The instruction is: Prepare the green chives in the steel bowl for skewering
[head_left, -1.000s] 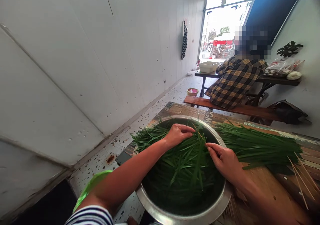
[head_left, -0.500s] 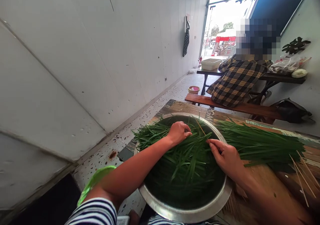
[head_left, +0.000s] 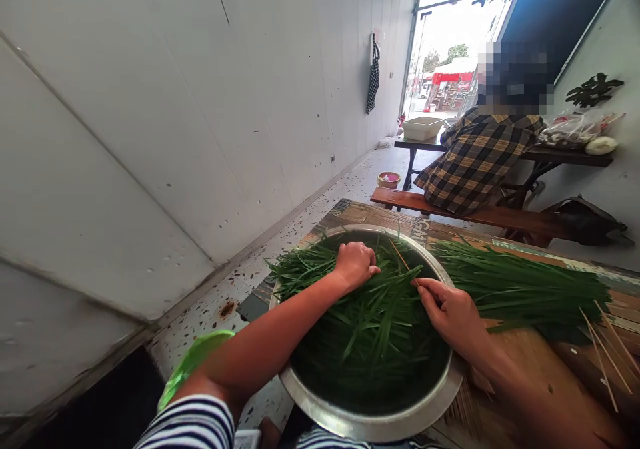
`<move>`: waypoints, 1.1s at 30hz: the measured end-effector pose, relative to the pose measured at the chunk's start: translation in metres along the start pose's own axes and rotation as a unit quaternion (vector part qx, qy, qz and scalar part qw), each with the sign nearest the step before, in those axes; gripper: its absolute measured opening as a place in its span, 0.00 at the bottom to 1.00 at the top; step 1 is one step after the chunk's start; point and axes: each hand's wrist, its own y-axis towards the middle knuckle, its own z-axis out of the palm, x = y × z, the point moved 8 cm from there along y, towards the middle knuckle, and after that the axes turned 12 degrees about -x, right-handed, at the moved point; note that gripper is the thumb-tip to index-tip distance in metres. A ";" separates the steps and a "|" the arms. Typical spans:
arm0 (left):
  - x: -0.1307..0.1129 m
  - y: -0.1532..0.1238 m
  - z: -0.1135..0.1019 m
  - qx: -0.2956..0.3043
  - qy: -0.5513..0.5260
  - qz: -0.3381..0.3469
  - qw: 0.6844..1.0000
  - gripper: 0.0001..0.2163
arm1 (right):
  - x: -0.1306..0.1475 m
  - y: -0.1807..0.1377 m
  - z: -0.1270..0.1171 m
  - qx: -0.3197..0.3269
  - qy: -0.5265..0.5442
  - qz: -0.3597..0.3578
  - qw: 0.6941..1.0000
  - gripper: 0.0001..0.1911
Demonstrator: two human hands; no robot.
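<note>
A wide metal basin holds a heap of long, flat green garlic chives. Over the heap, my left hand is closed, its fingers curled down on some chives; its fingertips are partly hidden. At the basin's right side, my right hand pinches the lower end of a thin bamboo skewer between thumb and fingers. The skewer slants up and left over the leaves, and leaf tips lie close to the pinching fingers.
To the right on the wooden table lies a bundle of garlic chives, with several loose skewers near it. A person in a plaid shirt sits on a bench beyond. A green bag stands at left.
My left hand has turned slightly, its fingers curling further down toward the chives. My right hand stays nearly in place with the skewer.
</note>
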 end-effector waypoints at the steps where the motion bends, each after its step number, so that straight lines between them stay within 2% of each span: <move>1: 0.000 0.000 0.001 -0.002 0.003 -0.001 1.000 0.10 | 0.001 0.000 0.000 0.001 0.000 0.000 1.000 0.18; 6: -0.002 0.000 0.002 -0.016 -0.007 0.006 1.000 0.08 | 0.001 0.000 0.001 0.000 -0.001 0.003 1.000 0.18; 10: 0.005 0.004 -0.001 -0.021 -0.121 -0.037 0.992 0.07 | 0.003 0.000 0.001 0.007 0.002 0.001 1.000 0.18; 15: 0.018 0.009 -0.001 -0.036 -0.266 -0.112 0.957 0.10 | 0.005 -0.001 0.000 0.021 0.001 -0.002 1.000 0.19; 24: 0.027 0.011 0.008 -0.071 -0.396 -0.161 0.901 0.12 | 0.004 -0.001 0.006 0.039 -0.022 -0.012 0.999 0.19; 27: 0.026 0.010 0.008 -0.074 -0.420 -0.166 0.889 0.12 | 0.005 -0.001 0.006 0.040 -0.028 -0.012 0.999 0.19; 33: 0.025 0.009 0.006 -0.078 -0.407 -0.165 0.895 0.12 | 0.005 -0.001 0.005 0.045 -0.029 -0.006 0.999 0.20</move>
